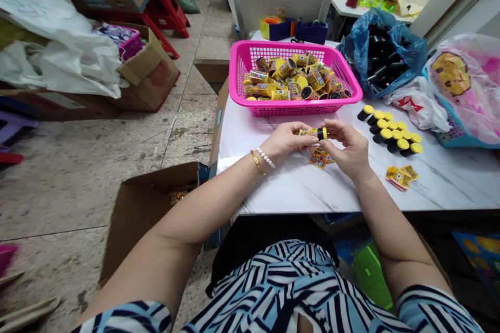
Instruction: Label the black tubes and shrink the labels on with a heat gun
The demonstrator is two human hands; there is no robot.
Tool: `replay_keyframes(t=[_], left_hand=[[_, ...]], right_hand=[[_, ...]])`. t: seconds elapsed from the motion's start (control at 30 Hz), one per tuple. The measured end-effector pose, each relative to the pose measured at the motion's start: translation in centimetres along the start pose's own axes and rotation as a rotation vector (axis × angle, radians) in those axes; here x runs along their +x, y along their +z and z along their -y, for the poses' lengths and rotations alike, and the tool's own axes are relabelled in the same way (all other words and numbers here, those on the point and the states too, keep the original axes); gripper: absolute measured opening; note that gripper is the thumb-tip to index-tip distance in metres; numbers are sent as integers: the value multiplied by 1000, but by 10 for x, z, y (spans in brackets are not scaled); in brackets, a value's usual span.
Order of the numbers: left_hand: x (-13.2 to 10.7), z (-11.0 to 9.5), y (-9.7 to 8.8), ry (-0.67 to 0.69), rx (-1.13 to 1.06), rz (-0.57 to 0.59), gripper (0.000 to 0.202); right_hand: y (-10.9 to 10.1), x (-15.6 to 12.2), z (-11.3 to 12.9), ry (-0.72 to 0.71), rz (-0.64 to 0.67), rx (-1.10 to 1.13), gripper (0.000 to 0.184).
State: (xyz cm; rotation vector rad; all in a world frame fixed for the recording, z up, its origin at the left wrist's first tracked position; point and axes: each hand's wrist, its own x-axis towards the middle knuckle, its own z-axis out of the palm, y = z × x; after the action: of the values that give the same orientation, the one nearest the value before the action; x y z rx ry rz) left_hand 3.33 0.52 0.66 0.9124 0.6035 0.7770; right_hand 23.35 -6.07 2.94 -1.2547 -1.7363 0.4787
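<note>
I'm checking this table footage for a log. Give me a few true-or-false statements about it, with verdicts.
1. Both the left hand and the right hand hold a yellow-and-black tube. True.
2. The basket is green. False: it is pink.
3. Yellow-capped tubes lie on the table right of the hands. True.
4. The pearl bracelet is on the right wrist. False: it is on the left wrist.
5. A blue plastic bag holds black tubes. True.
</note>
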Motion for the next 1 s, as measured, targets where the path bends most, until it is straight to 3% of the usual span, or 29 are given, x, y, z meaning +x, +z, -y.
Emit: replay_keyframes(t=[0.1,0.23,0.47,0.63,0.73,0.87,1.0], left_hand=[[-2,-3,-2,-49,-36,81,41],[-1,-11,-13,-155,-78,164,47],[-1,-8,-9,34,-12,142,33],[-2,-12,-11,-26,-10,138,33],[-2,-13,-12,13,45,93,23],[1,-10,-9,109,140,46,18],[2,-5,-10,6,202,79,30]], right_hand=[[-2,-3,1,-101,32,-83,31],[-6,-2,-1,-136,-6,-95,29],[1,0,1,-228,4,-249,25],[3,0,2,-305,-43,-321,24],[7,-2,-2,-195,-62,-286,26],[16,-2,-9,137,-88,83,34],[13,3,-15,284,101,318,53]])
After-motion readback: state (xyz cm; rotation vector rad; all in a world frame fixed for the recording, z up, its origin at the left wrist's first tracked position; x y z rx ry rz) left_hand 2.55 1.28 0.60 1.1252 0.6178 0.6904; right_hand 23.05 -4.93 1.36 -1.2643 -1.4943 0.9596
